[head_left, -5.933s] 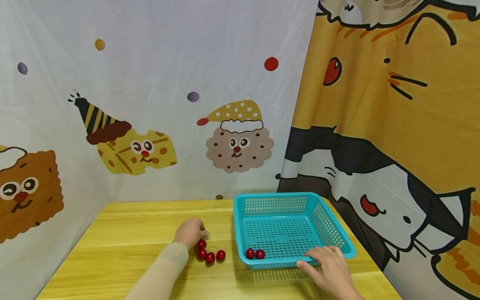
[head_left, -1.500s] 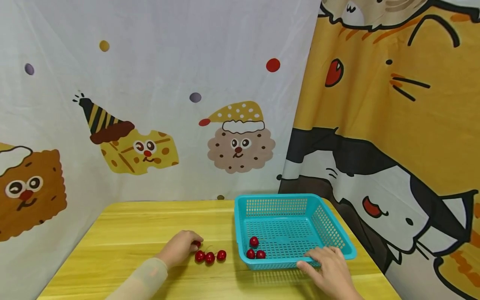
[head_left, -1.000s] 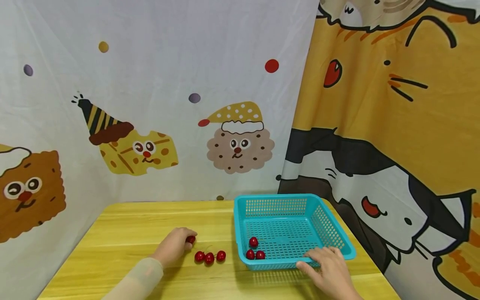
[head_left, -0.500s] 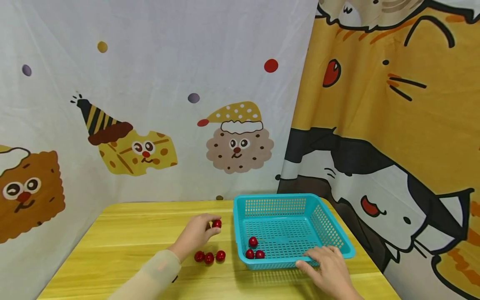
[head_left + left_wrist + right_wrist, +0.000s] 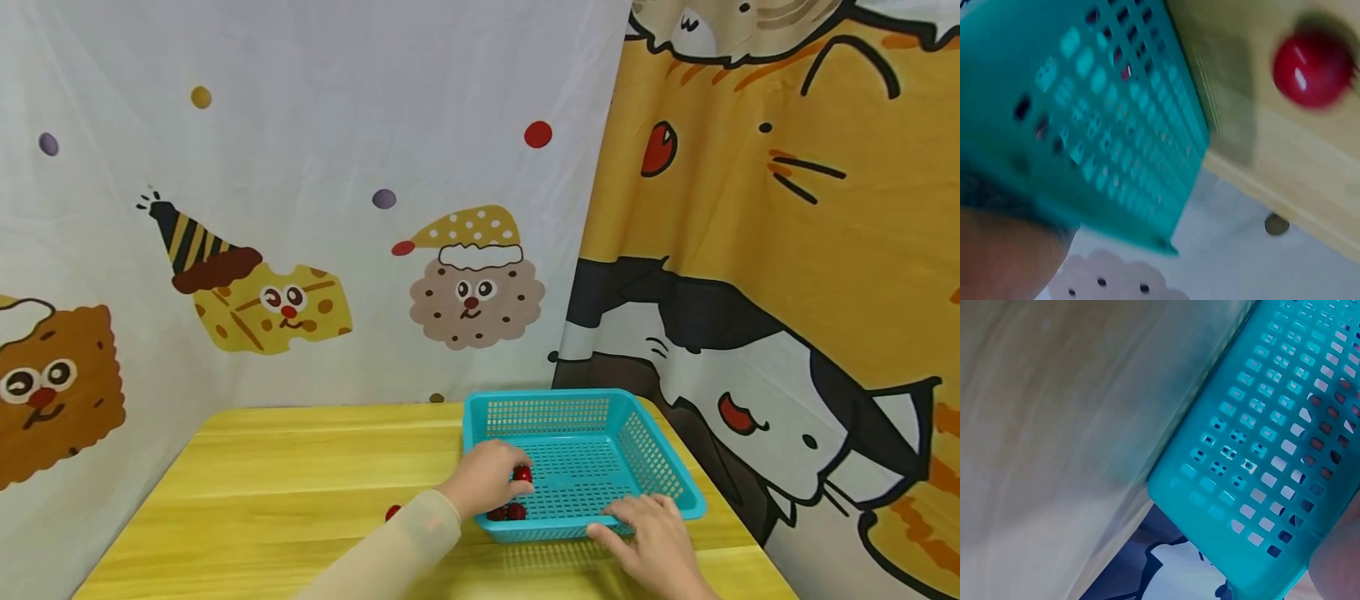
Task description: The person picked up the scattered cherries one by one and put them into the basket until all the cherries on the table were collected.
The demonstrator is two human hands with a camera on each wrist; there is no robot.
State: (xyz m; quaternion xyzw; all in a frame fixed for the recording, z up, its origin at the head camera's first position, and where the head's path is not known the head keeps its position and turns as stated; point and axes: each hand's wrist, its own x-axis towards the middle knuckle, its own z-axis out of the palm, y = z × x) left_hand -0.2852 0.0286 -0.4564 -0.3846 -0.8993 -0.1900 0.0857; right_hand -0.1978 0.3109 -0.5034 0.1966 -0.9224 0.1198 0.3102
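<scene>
My left hand (image 5: 487,477) reaches over the left side of the turquoise plastic basket (image 5: 577,527) and pinches a red cherry (image 5: 522,473) between thumb and fingers, low inside it. Two more cherries (image 5: 506,512) lie in the near left corner, partly covered by the hand. My right hand (image 5: 651,533) grips the near rim toward the right, fingers over the edge and thumb outside. On the table, one cherry (image 5: 392,512) peeks out beside the left sleeve, which hides the others there. In the left wrist view a cherry (image 5: 1313,67) sits on the wood near the basket's wall (image 5: 1116,119).
The basket stands on a yellow wood-grain table (image 5: 285,475), near its right edge. Behind the table hangs a white cloth (image 5: 300,167) with cartoon prints, and an orange cat-print curtain (image 5: 720,217) hangs at the right.
My left hand picked a cherry from the table group and carried it right, into the basket. Earlier a third cherry lay in the basket, now hidden. My right hand stayed on the rim.
</scene>
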